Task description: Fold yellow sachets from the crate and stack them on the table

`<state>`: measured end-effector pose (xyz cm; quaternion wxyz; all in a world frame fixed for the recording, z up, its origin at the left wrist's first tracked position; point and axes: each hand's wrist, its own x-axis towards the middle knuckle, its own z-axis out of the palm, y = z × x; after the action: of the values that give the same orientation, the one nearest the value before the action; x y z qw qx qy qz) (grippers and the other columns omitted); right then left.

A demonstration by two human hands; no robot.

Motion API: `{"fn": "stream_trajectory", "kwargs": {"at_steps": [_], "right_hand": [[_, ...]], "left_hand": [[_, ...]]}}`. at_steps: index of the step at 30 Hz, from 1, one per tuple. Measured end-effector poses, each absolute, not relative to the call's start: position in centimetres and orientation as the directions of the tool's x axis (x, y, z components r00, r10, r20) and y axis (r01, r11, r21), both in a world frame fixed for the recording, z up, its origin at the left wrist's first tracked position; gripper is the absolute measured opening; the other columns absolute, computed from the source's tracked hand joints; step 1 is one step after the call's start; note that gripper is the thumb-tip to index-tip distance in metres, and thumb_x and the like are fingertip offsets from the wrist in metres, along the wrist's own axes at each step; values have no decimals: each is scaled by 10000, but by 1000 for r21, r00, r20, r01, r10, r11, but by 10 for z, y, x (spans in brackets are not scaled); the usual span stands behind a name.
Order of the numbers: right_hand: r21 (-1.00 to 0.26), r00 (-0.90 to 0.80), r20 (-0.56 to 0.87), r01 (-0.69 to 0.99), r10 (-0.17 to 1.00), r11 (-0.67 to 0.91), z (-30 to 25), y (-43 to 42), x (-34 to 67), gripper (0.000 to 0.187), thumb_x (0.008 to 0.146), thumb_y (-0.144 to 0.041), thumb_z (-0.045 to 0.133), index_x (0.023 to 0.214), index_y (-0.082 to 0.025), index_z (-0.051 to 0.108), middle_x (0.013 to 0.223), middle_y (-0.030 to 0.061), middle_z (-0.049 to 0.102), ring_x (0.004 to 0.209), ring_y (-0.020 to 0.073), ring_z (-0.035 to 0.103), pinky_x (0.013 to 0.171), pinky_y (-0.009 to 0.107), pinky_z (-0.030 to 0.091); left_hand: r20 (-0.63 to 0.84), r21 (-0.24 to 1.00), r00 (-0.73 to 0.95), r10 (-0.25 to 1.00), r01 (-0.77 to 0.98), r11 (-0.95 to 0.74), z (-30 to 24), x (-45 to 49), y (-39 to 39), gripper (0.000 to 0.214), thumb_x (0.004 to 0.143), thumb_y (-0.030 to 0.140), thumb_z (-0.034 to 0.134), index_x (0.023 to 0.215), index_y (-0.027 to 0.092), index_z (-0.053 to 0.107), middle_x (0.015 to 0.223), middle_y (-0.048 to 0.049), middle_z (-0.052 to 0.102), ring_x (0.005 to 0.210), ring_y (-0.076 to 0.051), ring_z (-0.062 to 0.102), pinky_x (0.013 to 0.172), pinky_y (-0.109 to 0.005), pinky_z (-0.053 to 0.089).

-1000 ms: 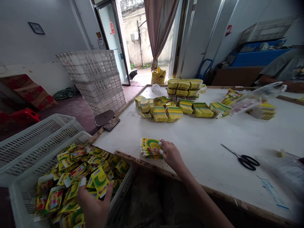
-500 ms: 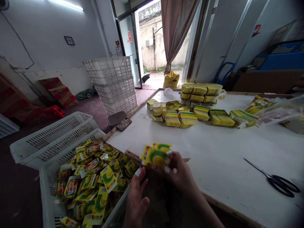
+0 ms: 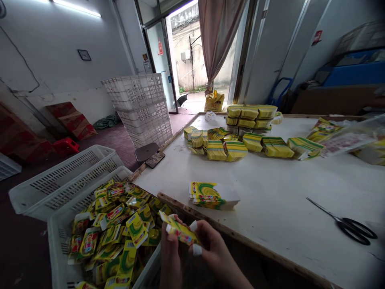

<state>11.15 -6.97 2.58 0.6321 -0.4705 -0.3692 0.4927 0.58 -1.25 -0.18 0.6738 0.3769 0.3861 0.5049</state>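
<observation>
Both my hands meet below the table's near edge and hold a small bundle of yellow-green sachets [image 3: 180,231]. My left hand [image 3: 169,257] grips its left end and my right hand [image 3: 210,251] pinches its right end; white tape covers some fingertips. A short stack of the same sachets [image 3: 210,195] lies on the white table [image 3: 270,192] just beyond my hands. At the lower left, a white plastic crate [image 3: 57,237] is heaped with loose sachets [image 3: 117,224].
Rows of bundled sachets [image 3: 240,146] lie across the far part of the table. Black scissors [image 3: 349,226] rest at the right. A phone [image 3: 155,159] sits at the left table edge. Empty white crates [image 3: 60,180] stand left, more stacked [image 3: 138,104] near the open door.
My right hand left the stack on the table and dropped below the edge. My left hand came out of the crate, and both now hold a small bundle of sachets.
</observation>
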Motion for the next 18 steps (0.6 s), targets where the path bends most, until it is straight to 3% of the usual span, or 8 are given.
{"fn": "stream_trajectory", "kwargs": {"at_steps": [2,5,9,11,14,16,18], "right_hand": [[-971,270,27,-221,962,90,26,-70,125,256,682,-339,727,763,-176,547,723,-16,550,676,129,488,621,242,394],[-989,306,143,83,941,124,22,-76,144,129,774,-275,624,699,-172,600,661,-4,544,612,128,490,560,240,386],[-783,174,383,582,907,219,23,-87,161,232,857,-127,469,871,-208,686,745,34,614,694,156,549,618,263,417],[-630,40,417,733,908,256,27,-92,161,246,890,-140,460,912,-244,682,758,29,645,724,169,549,668,295,426],[-525,-101,395,791,913,314,30,-96,152,156,890,-198,540,854,-282,666,720,-23,657,768,165,575,886,378,412],[-546,-70,422,777,904,315,22,-99,145,193,873,-183,555,991,-310,639,905,-12,685,967,198,588,1058,461,296],[-640,158,475,737,866,217,7,-100,140,425,850,-208,559,1258,-304,494,1237,64,586,1216,269,472,1100,520,246]], "left_hand": [[-103,922,219,970,-345,175,-11,0,-10,439,619,526,758,868,173,681,808,-55,701,773,-224,651,710,-303,529],[-144,940,284,948,-260,221,-13,-11,-3,346,650,474,754,765,149,723,744,-76,724,771,-259,665,743,-345,532],[-144,935,497,856,-215,282,2,-30,11,742,763,747,386,1082,148,687,1115,-163,680,1058,-334,601,942,-450,448],[-70,982,589,805,-102,160,9,-37,15,830,691,779,459,1239,168,585,1282,-162,584,1181,-346,517,1004,-455,391],[-95,994,767,634,113,12,15,-35,10,965,488,518,837,1330,221,472,1308,-119,560,1182,-340,509,993,-421,403],[-153,986,814,560,161,36,15,-27,0,840,555,351,837,1303,229,476,1269,-89,584,1163,-310,525,996,-396,400],[-178,984,796,578,148,98,12,-19,-10,683,647,288,751,1267,211,475,1238,-86,597,1138,-291,540,973,-382,416]]}}
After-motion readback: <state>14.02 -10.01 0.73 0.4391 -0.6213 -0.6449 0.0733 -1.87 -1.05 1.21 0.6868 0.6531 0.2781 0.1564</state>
